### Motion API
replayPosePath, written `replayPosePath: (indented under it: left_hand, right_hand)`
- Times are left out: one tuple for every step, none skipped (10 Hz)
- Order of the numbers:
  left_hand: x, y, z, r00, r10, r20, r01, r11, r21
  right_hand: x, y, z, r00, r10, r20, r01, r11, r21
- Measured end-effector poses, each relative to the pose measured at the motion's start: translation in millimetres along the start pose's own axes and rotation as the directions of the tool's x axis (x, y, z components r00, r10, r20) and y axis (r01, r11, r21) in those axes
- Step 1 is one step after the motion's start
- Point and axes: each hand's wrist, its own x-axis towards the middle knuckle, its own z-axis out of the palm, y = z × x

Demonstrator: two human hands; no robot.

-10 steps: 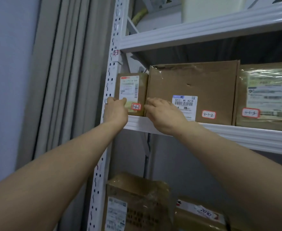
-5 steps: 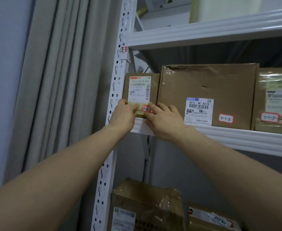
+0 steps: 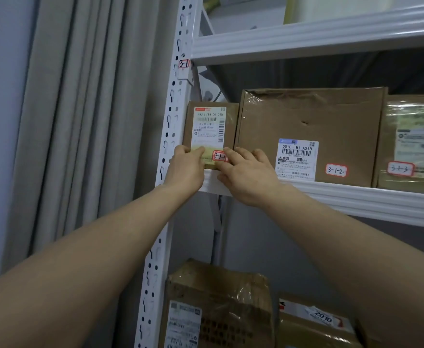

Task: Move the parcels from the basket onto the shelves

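A small brown parcel [image 3: 209, 126] with a white shipping label and a red-edged tag "3-1-1" stands upright at the left end of the white shelf [image 3: 356, 199]. My left hand [image 3: 186, 168] holds its lower left corner, thumb across the front. The straight fingers of my right hand [image 3: 246, 175] press on its lower right front, beside the tag. To the right of it stands a large brown parcel [image 3: 311, 126] tagged "3-1-2", then a taped parcel [image 3: 414, 139] tagged "3-1-3". The basket is out of view.
The rack's white perforated post [image 3: 173, 109] rises just left of the small parcel, with a grey curtain [image 3: 80, 121] beyond it. An upper shelf [image 3: 306, 36] runs overhead. Two more parcels [image 3: 221, 305] [image 3: 313, 325] sit on the level below.
My right hand has slid left from the large parcel's corner onto the small parcel's front. My left hand has come round from the parcel's side to its lower corner.
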Motion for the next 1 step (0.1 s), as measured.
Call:
replayPosePath:
  left_hand:
    - [-33.7,-0.3,-6.1,0.997,0.024,-0.076,-0.037,0.986,-0.163]
  right_hand:
    - [-34.1,1.3,-3.3,0.97,-0.036,-0.241,0.068,0.99,0.127]
